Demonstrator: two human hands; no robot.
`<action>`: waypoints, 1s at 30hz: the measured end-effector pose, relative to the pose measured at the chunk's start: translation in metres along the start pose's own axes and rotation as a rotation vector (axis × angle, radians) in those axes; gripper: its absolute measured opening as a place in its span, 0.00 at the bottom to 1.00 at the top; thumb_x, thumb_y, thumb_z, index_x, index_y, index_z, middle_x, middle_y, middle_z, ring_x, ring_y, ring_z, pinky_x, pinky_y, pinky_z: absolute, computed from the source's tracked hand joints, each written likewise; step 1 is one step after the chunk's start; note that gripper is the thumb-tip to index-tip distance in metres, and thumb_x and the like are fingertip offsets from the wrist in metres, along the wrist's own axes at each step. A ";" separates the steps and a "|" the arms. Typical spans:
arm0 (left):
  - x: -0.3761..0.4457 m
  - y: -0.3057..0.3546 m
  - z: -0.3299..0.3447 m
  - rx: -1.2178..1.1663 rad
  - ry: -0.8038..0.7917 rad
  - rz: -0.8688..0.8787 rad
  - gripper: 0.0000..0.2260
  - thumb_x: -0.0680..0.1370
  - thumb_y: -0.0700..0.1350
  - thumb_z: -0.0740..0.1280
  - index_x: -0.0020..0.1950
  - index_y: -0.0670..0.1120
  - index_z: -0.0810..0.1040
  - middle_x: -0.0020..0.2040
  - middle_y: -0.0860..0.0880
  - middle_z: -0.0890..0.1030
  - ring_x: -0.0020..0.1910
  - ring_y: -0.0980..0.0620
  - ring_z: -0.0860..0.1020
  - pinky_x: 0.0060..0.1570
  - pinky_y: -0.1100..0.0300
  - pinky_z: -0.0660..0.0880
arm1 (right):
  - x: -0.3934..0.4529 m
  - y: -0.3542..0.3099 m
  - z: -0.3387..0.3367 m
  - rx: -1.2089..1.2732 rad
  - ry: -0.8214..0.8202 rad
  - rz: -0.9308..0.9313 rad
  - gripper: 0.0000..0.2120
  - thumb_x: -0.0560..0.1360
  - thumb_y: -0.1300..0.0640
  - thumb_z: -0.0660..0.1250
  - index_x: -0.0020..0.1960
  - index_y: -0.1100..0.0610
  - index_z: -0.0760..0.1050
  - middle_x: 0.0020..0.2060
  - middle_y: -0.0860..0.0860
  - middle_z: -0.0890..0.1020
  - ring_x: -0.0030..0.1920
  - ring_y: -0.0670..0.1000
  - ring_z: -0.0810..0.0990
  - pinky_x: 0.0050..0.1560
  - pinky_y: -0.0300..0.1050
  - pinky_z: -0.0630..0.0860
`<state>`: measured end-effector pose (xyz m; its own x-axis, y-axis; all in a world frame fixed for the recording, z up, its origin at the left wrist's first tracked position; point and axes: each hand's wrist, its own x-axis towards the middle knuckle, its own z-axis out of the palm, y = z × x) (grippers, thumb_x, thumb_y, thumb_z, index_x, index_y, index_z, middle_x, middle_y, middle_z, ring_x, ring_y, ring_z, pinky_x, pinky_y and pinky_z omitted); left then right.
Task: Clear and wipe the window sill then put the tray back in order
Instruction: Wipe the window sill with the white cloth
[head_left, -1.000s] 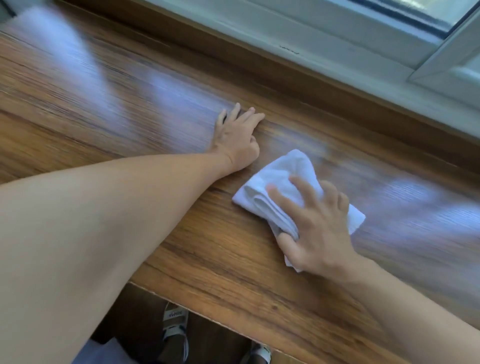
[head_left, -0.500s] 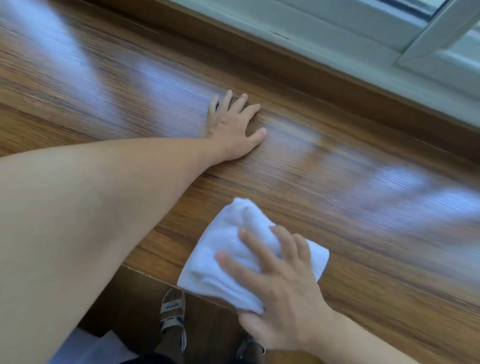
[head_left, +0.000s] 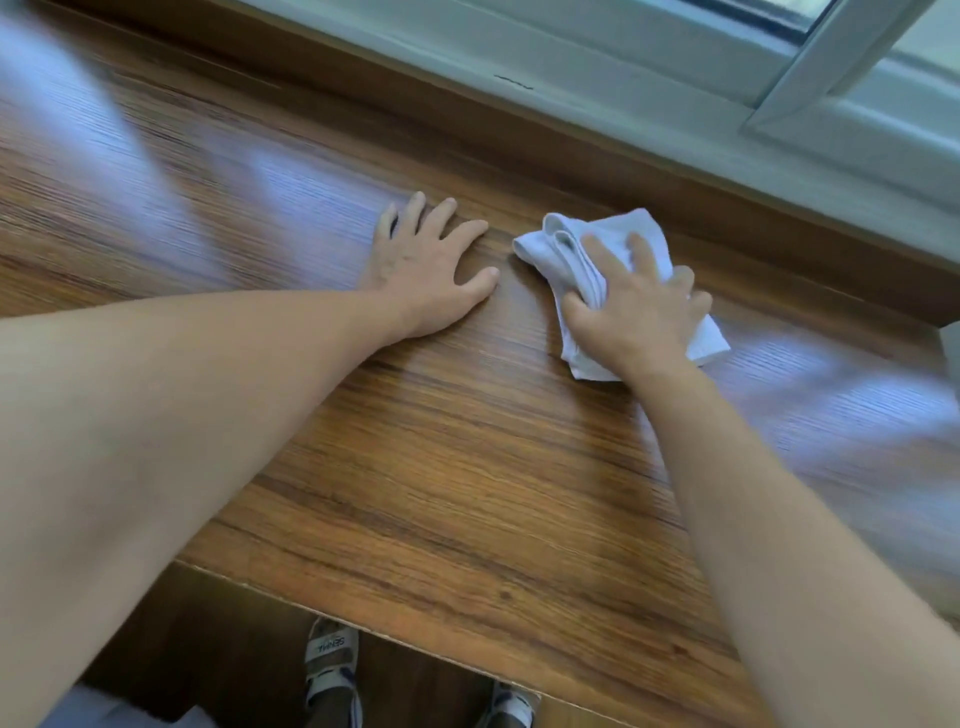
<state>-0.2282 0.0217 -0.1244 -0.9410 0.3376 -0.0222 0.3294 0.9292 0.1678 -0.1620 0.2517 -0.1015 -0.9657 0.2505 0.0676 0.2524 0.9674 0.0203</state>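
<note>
The wide wooden window sill (head_left: 467, 467) fills most of the view and has nothing standing on it here. A folded white cloth (head_left: 550, 244) lies on the sill near its back edge. My right hand (head_left: 639, 312) presses down on the cloth with spread fingers, and the cloth bunches up beside the thumb. Just left of the cloth, my left hand (head_left: 426, 270) rests flat on the wood with its fingers spread. No tray is in view.
The white window frame (head_left: 623, 67) runs along the back behind a raised wooden ledge. The sill's front edge is near my body, with my sandalled feet (head_left: 330, 660) on the floor below. A pale object (head_left: 953, 353) shows at the right edge.
My right hand pulled the cloth back to the sill's front edge, then pushed it away again to the back beside my left hand. The left hand stayed flat in place.
</note>
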 end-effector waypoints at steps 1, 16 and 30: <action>0.000 0.000 0.000 -0.010 0.008 0.002 0.30 0.80 0.69 0.48 0.81 0.62 0.58 0.84 0.50 0.55 0.84 0.43 0.48 0.80 0.41 0.45 | -0.007 -0.005 0.000 0.001 0.000 -0.008 0.31 0.75 0.33 0.57 0.77 0.34 0.61 0.80 0.46 0.62 0.63 0.65 0.69 0.60 0.61 0.64; -0.003 0.001 -0.004 -0.026 0.012 0.025 0.24 0.86 0.59 0.47 0.82 0.60 0.59 0.84 0.49 0.56 0.83 0.42 0.49 0.80 0.43 0.47 | -0.210 0.067 -0.013 0.264 -0.088 -0.696 0.32 0.70 0.36 0.71 0.74 0.32 0.70 0.79 0.46 0.68 0.70 0.63 0.73 0.59 0.65 0.71; 0.001 -0.001 -0.002 -0.004 0.016 0.017 0.25 0.83 0.61 0.46 0.81 0.62 0.59 0.83 0.50 0.59 0.83 0.43 0.52 0.80 0.42 0.48 | 0.039 -0.006 -0.006 0.084 -0.082 0.481 0.31 0.75 0.37 0.56 0.78 0.36 0.59 0.78 0.54 0.61 0.68 0.69 0.65 0.67 0.66 0.62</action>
<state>-0.2292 0.0205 -0.1227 -0.9363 0.3513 -0.0033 0.3455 0.9225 0.1723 -0.2012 0.2552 -0.0931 -0.7435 0.6681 -0.0296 0.6682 0.7402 -0.0747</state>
